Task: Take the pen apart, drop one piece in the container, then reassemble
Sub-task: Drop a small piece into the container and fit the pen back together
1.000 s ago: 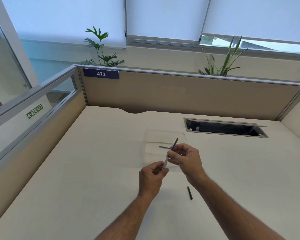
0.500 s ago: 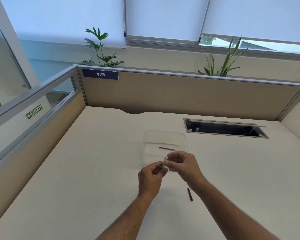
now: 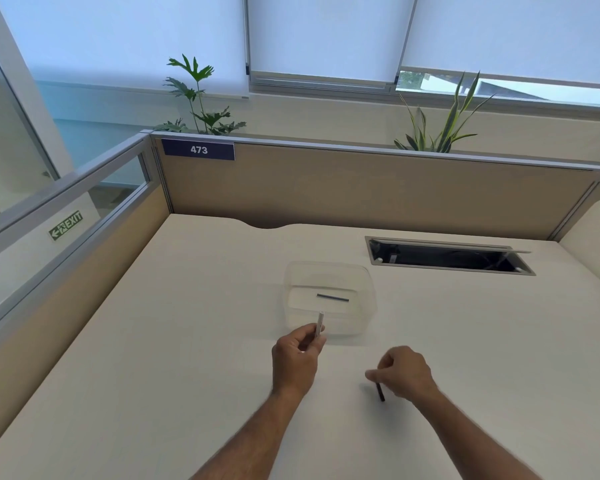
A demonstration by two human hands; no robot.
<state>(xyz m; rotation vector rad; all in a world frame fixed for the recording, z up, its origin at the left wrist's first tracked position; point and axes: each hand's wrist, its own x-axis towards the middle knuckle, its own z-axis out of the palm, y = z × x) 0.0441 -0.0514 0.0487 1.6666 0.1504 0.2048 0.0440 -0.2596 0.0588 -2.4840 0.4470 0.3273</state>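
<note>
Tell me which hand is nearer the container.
Left. The left hand, holding the barrel, sits just before the container; the right hand is back by the cap.

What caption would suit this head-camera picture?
Left hand holds the pen barrel; right hand reaches the dark piece; another lies in the container.

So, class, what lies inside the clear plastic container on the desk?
One thin dark rod-shaped pen piece lies flat on the clear plastic container's floor. Nothing covers it; the walls are see-through.
</note>
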